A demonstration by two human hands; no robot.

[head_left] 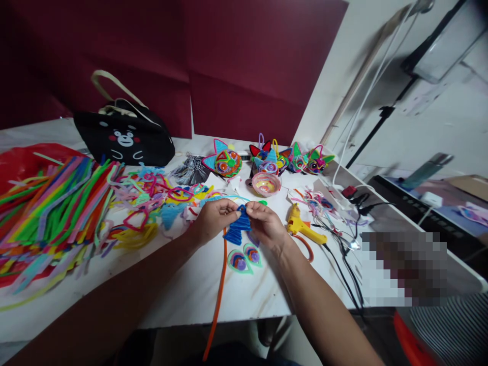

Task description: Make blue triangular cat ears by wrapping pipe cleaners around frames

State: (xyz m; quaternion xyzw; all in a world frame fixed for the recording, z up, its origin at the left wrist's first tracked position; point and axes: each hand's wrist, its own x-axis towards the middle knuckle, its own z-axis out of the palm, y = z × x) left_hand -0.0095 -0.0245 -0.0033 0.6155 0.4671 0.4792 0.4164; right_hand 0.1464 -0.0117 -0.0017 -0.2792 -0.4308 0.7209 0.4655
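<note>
My left hand (217, 219) and my right hand (268, 223) meet over the table, each pinching the top of a blue triangular piece wound from pipe cleaner (237, 231). It tapers towards my fingertips and widens below them. An orange pipe cleaner (221, 290) runs down from beside the blue piece past the table's front edge; I cannot tell whether it is held. Below my hands lie two teardrop-shaped coiled pieces (240, 262) with pale green rims and purple centres. A yellow glue gun (301, 226) rests right of my right hand.
A big heap of coloured pipe cleaners (57, 208) fills the left, beside scattered loose pieces (152, 195). A black bag (124, 137) stands behind. Several finished animal-face crafts (229, 161) and a pink bowl (266, 184) line the back. Black cables (345, 269) trail on the right.
</note>
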